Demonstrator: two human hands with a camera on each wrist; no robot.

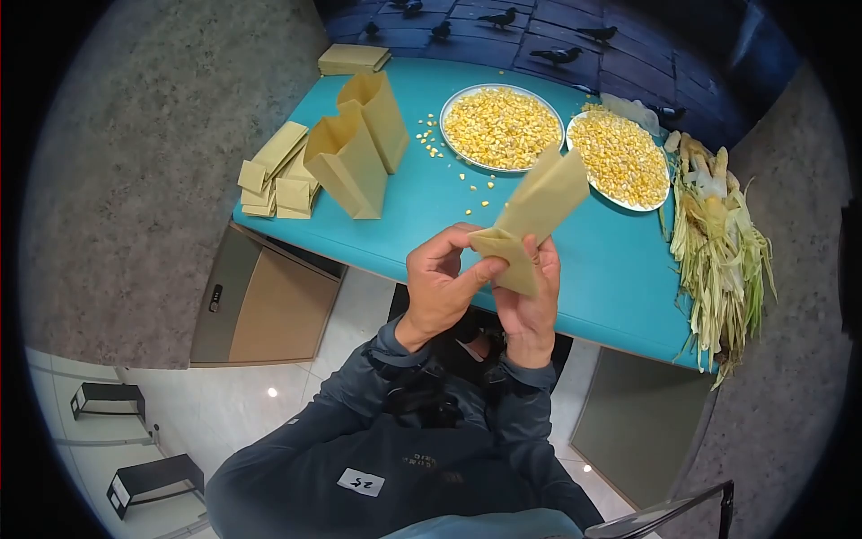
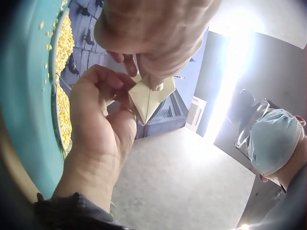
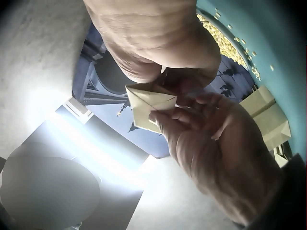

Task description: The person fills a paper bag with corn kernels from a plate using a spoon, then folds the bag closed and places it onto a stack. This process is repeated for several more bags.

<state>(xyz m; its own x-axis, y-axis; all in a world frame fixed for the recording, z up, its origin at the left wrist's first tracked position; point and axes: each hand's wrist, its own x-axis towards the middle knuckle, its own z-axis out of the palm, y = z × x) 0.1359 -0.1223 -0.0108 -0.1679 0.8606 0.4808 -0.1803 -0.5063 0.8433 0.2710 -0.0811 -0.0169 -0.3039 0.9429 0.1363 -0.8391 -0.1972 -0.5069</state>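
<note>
Between both hands, above the front of the table, is a tan paper bag [image 1: 549, 196], partly unfolded, its long end pointing up and away. My left hand [image 1: 438, 286] pinches its near, folded end, thumb on top and index finger along the edge. My right hand [image 1: 530, 310] grips the same bag from the other side, its thumb upright against the paper. In the left wrist view the bag's creased bottom [image 2: 147, 98] shows a pointed fold. From the right wrist, the left thumb is seen pressing on the folded bottom flap [image 3: 148, 103].
Two opened paper bags [image 1: 346, 166] stand upright at the left, beside stacks of folded bags [image 1: 292, 193]. Another stack [image 1: 353, 59] lies at the far-left corner. Two plates of corn kernels [image 1: 501, 126] [image 1: 620, 160] sit at the back, loose kernels around them. Corn husks [image 1: 723, 242] hang over the right edge.
</note>
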